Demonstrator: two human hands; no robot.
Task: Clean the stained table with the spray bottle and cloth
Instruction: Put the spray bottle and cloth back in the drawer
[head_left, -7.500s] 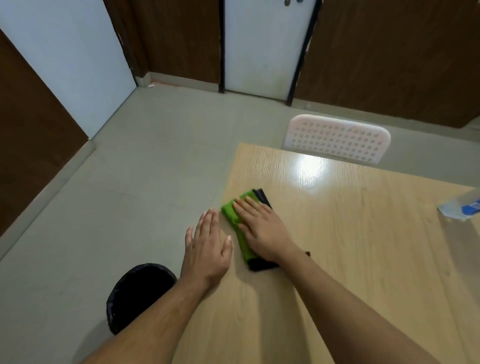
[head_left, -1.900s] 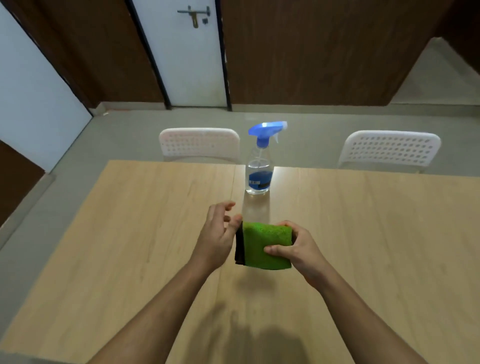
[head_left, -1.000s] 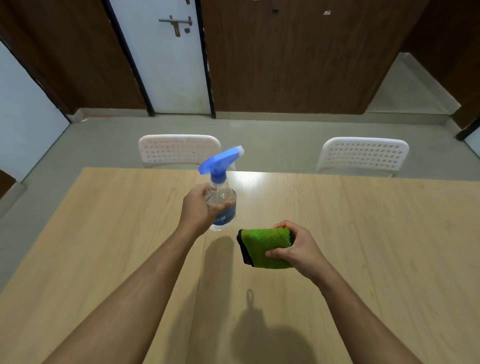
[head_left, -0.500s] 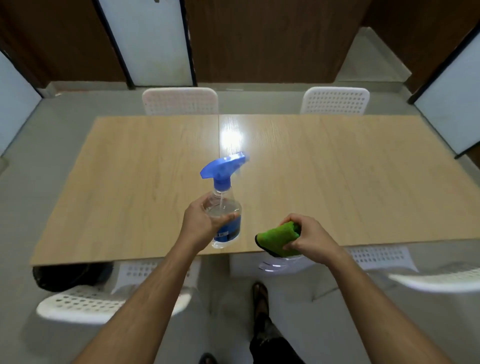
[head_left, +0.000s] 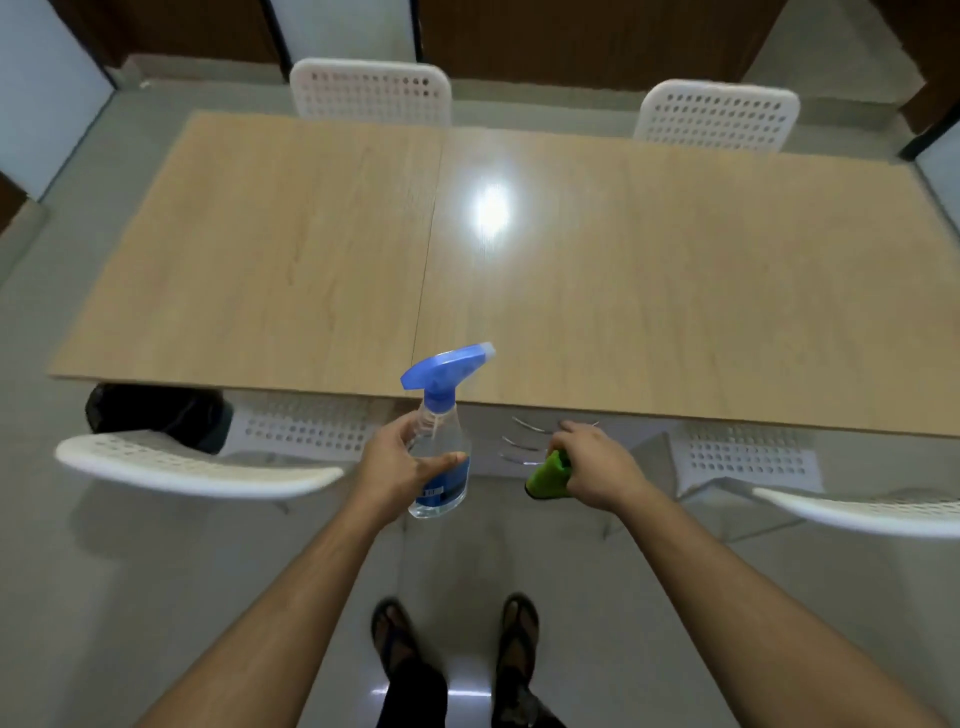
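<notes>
now that the person has stepped back from the tabletop (head_left: 571, 270), left hand (head_left: 400, 467) grips the spray bottle (head_left: 441, 452), right hand (head_left: 592, 467) clutches the green cloth (head_left: 545, 475); wiping looks finished.

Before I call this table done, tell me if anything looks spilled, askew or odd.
Nothing stands out. The light wooden table shows only a glare spot, no visible stain or spill. The left hand grips the clear spray bottle with the blue trigger head upright; the right hand holds the folded green cloth.
</notes>
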